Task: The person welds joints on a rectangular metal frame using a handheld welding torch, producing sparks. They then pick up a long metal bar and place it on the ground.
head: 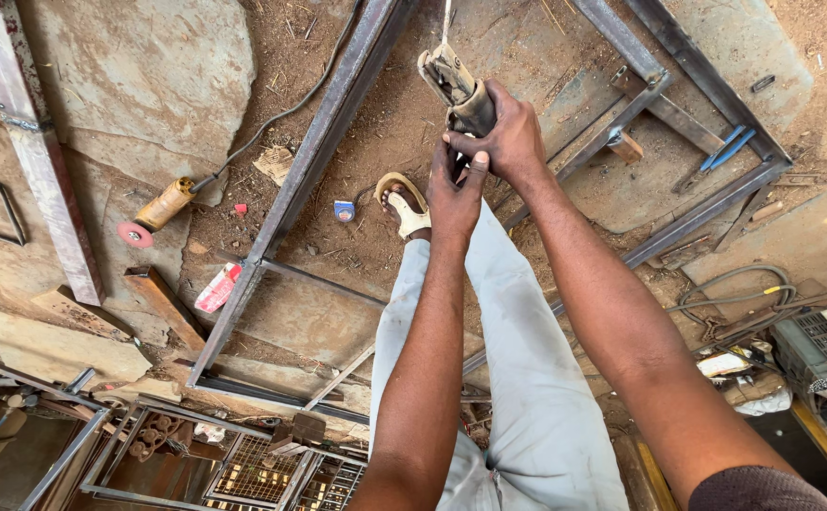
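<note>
My right hand (508, 132) is closed around the dark handle of a welding electrode holder (449, 80), whose worn metal jaws point up and hold a thin rod (445, 19). My left hand (454, 194) touches the bottom end of the same handle, fingers curled against it. Both arms reach out over my grey trousers and a sandalled foot (402, 203). Below them a steel frame (314, 151) of rusty bars lies on the dirt floor.
An angle grinder (160, 208) with a pink disc lies left of the frame, its cable trailing up. Blue-handled pliers (724, 149) rest at right. A small tape measure (343, 211), a red packet (217, 287), coiled cables (730, 293), and metal grilles (252, 468) surround me.
</note>
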